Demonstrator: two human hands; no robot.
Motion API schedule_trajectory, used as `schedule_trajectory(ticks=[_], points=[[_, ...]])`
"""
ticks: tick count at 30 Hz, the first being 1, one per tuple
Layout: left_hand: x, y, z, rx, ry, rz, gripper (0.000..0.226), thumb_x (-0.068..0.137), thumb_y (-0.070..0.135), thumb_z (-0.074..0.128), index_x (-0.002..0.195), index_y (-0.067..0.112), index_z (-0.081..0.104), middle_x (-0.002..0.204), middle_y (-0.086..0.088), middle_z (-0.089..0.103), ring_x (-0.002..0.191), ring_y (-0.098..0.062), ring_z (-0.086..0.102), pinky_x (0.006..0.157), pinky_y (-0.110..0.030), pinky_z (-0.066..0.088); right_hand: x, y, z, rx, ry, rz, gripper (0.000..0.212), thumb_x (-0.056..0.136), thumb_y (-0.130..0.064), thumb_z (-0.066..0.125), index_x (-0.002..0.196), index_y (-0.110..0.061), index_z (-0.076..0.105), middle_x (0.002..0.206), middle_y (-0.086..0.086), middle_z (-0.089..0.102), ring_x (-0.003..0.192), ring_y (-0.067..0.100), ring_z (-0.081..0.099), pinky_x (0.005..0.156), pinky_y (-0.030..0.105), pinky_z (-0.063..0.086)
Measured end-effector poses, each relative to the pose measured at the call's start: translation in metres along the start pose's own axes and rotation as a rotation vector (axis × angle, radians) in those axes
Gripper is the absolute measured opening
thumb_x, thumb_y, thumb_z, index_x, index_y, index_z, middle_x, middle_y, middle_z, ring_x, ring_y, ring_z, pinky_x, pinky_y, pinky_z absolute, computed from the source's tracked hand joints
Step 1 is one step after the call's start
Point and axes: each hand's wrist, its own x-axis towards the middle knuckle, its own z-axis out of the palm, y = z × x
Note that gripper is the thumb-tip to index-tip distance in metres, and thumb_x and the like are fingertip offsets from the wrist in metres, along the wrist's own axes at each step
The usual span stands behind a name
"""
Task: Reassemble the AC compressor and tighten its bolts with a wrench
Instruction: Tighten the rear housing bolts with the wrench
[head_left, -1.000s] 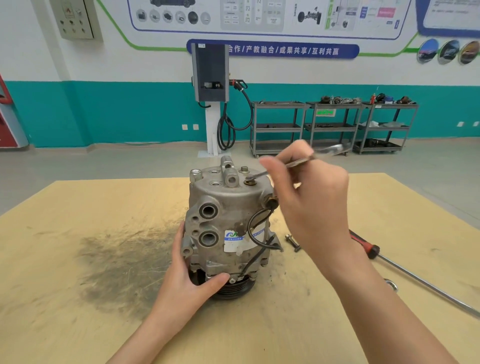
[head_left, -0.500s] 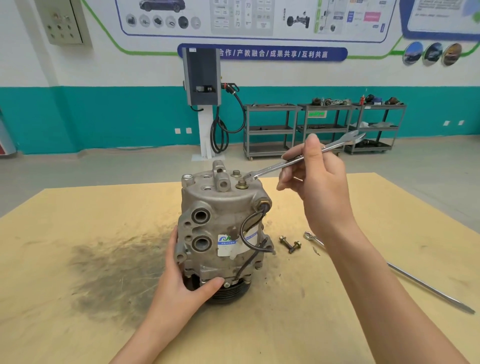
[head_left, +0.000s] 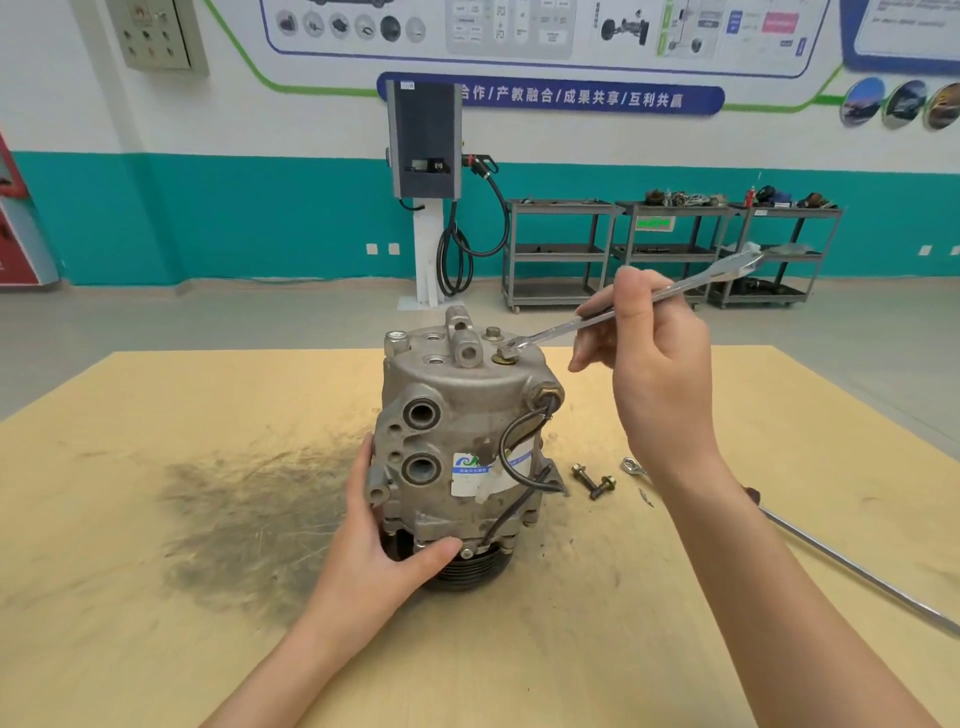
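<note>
Back wall was white above and teal below, divided by a straight horizontal edge. Printed diagram boards and a blue banner with white characters ran along the upper wall. A grey control box was mounted upper left. A dark charging unit on a white post carried a looped black cable. Three grey metal shelf carts stood against the wall, with parts on top. Floor was pale grey. Lighting was even.
</note>
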Motion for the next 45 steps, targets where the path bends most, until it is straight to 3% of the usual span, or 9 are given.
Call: schedule_trajectory(ticks=[5,8,13,17,21,27,32,41,45], points=[[-0.001,0.003,0.001,0.007,0.014,-0.019,0.108,0.051,0.055,0.08,0.131,0.064,0.008,0.127,0.04,0.052,0.115,0.022,0.048,0.083,0.007,0.033,-0.014,-0.015,0.011,-0.542,-0.03,-0.581,0.034,0.096,-0.031,0.052,0.075,-0.005,0.058,0.053,0.001,0.055,0.045,0.012,0.045,0.048,0.018,0.035],[-0.002,0.004,0.001,0.006,0.013,-0.017,0.108,0.051,0.055,0.08,0.132,0.062,0.007,0.132,0.034,0.049,0.115,0.022,0.047,0.083,0.007,0.033,-0.023,-0.019,0.019,-0.782,-0.068,-0.743,0.033,0.096,-0.026,0.059,0.074,-0.001,0.061,0.057,0.004,0.055,0.047,0.018,0.047,0.044,0.029,0.042],[-0.001,0.005,0.0,0.032,0.013,-0.025,0.107,0.05,0.059,0.079,0.128,0.067,0.006,0.134,0.03,0.048,0.114,0.024,0.047,0.082,0.008,0.032,-0.021,-0.035,0.013,-0.694,-0.002,-0.706,0.031,0.097,-0.029,0.054,0.077,-0.006,0.061,0.058,0.001,0.06,0.049,0.012,0.053,0.051,0.017,0.04],[-0.001,0.002,0.0,0.033,0.013,-0.02,0.111,0.051,0.06,0.08,0.135,0.061,0.007,0.136,0.026,0.05,0.115,0.021,0.048,0.083,0.007,0.033,-0.008,-0.034,0.001,-0.219,-0.016,-0.269,0.027,0.101,-0.031,0.047,0.08,-0.017,0.057,0.058,-0.001,0.06,0.055,0.016,0.06,0.056,0.035,0.051],[-0.001,0.0,-0.001,0.022,-0.003,-0.001,0.122,0.051,0.06,0.081,0.149,0.045,0.009,0.138,0.024,0.051,0.117,0.018,0.049,0.084,0.006,0.034,0.003,-0.017,-0.006,0.04,-0.043,0.103,0.032,0.105,-0.025,0.039,0.083,-0.01,0.058,0.056,-0.002,0.058,0.056,0.014,0.059,0.058,0.029,0.054],[-0.001,-0.001,-0.001,0.01,-0.011,0.014,0.127,0.052,0.058,0.081,0.153,0.034,0.009,0.139,0.021,0.051,0.118,0.015,0.051,0.087,0.004,0.035,0.008,-0.003,-0.011,0.22,-0.095,0.289,0.035,0.105,-0.028,0.037,0.084,-0.009,0.057,0.057,0.002,0.058,0.056,0.017,0.058,0.058,0.03,0.054],[-0.001,-0.002,-0.001,0.009,-0.008,0.009,0.125,0.051,0.059,0.081,0.151,0.038,0.009,0.138,0.024,0.05,0.118,0.016,0.05,0.086,0.005,0.035,0.004,-0.003,-0.003,0.161,-0.079,0.202,0.031,0.104,-0.027,0.041,0.083,-0.01,0.057,0.057,0.0,0.059,0.055,0.016,0.058,0.059,0.03,0.054],[-0.001,0.001,-0.001,0.007,-0.002,0.01,0.128,0.044,0.079,0.079,0.146,0.051,0.006,0.129,0.041,0.049,0.118,0.02,0.047,0.085,0.006,0.033,-0.016,-0.021,0.013,-0.604,-0.069,-0.619,0.028,0.094,-0.03,0.055,0.077,-0.008,0.061,0.056,-0.006,0.055,0.057,0.008,0.048,0.055,0.006,0.037],[-0.001,0.001,-0.002,0.004,0.0,0.01,0.129,0.043,0.079,0.079,0.147,0.05,0.008,0.133,0.037,0.049,0.119,0.02,0.047,0.086,0.006,0.033,-0.015,-0.024,0.011,-0.497,-0.048,-0.516,0.025,0.095,-0.032,0.052,0.081,-0.012,0.06,0.057,-0.001,0.059,0.053,0.014,0.056,0.05,0.022,0.044]])
